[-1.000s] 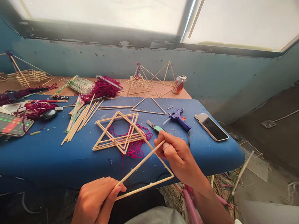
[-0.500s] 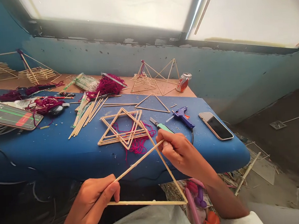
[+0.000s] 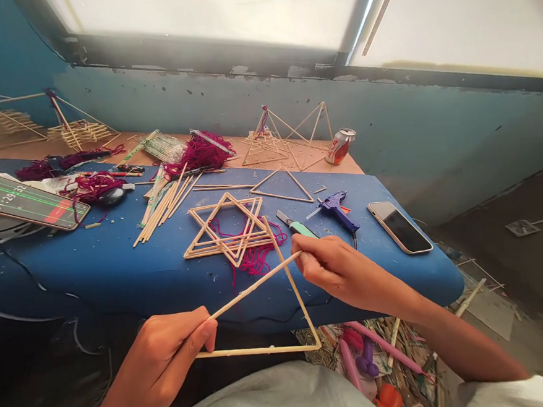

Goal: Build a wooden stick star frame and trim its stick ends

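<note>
In front of my lap I hold thin wooden sticks [image 3: 254,287] that form an unclosed triangle. My left hand [image 3: 170,353] is closed around the corner where the slanting stick and the bottom stick come together; the joint itself is hidden by the fingers. My right hand [image 3: 346,272] pinches the far end of the slanting stick. A third stick [image 3: 297,288] rises from the bottom stick's right corner and crosses the slanting one near my right fingertips, its upper end free. Just beyond lies a six-pointed star of sticks [image 3: 227,197] over magenta yarn [image 3: 257,263].
A green-handled cutter [image 3: 303,228], a blue glue gun [image 3: 339,211] and a phone [image 3: 400,228] lie on the blue table right of the star. Loose sticks [image 3: 167,204] and another phone [image 3: 24,199] are left. A stick triangle [image 3: 283,196] and a can [image 3: 341,146] stand farther back.
The free corner of the stick shape has swung up and left, and the upright stick's top now sits lower against the star. Both hands keep their grip. The view has shifted slightly.
</note>
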`<state>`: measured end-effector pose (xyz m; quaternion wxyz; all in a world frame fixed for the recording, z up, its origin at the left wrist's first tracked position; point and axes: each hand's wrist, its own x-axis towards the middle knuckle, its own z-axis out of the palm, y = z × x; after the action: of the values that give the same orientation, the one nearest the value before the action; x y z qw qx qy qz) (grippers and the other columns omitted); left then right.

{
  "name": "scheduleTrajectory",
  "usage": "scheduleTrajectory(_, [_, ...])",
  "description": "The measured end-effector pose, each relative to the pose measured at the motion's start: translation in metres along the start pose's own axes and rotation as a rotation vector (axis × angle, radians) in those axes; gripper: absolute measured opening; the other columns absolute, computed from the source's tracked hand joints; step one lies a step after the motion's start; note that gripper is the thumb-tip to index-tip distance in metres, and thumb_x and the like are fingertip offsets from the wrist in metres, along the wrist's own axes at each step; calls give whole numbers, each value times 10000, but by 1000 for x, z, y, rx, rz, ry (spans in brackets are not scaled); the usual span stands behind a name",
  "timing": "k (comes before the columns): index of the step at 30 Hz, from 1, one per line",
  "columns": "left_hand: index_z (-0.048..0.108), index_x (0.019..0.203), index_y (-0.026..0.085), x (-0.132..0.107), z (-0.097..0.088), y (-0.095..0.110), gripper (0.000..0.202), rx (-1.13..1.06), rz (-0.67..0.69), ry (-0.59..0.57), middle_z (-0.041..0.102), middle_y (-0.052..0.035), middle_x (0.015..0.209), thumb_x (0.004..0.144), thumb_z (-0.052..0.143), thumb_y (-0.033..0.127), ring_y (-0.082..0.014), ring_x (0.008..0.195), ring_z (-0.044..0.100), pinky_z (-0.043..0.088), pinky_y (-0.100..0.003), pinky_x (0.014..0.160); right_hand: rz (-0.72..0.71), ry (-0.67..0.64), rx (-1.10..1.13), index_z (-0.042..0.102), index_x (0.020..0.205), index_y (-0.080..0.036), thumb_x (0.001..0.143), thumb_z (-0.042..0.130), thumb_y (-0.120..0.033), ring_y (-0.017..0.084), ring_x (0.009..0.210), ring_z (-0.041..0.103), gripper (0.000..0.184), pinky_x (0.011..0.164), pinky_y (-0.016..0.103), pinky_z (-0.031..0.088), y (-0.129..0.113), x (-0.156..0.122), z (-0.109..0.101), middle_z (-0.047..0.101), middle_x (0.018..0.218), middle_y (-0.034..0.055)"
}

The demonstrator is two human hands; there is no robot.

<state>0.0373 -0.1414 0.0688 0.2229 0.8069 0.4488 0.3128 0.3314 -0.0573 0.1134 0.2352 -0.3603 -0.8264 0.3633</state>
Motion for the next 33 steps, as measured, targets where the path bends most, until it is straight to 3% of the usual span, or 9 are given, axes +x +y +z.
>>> scheduleTrajectory(5, [564,747,212,-1,18,-3,370,-12,-6,69,496,79,607,1083,409,217,-65,503,499,390,-182,552,2,141,255,382,765,-248,1001,368,-231,113,603,289,237,544,277,268,8,4,15,334,684,-62])
scheduleTrajectory(12, [568,774,214,-1,33,1,318,-26,52,203,529,82,610,1059,438,158,-67,501,499,383,-193,547,-67,260,343,373,763,-248,933,367,-162,105,595,278,191,536,266,275,4,12,27,345,662,-68])
scheduleTrajectory(27, [488,657,203,-12,10,1,422,-28,-20,66,453,64,565,1065,382,196,-67,472,481,395,-178,524,-1,31,133,363,732,-226,858,426,-102,86,596,223,188,544,259,212,4,11,10,277,650,-76])
scheduleTrajectory(33, [392,651,201,-15,14,3,412,125,-16,121,440,67,560,1061,431,194,-74,468,417,358,-208,523,6,38,10,294,723,-230,832,465,-111,99,599,170,235,546,265,181,10,12,13,221,631,-82])
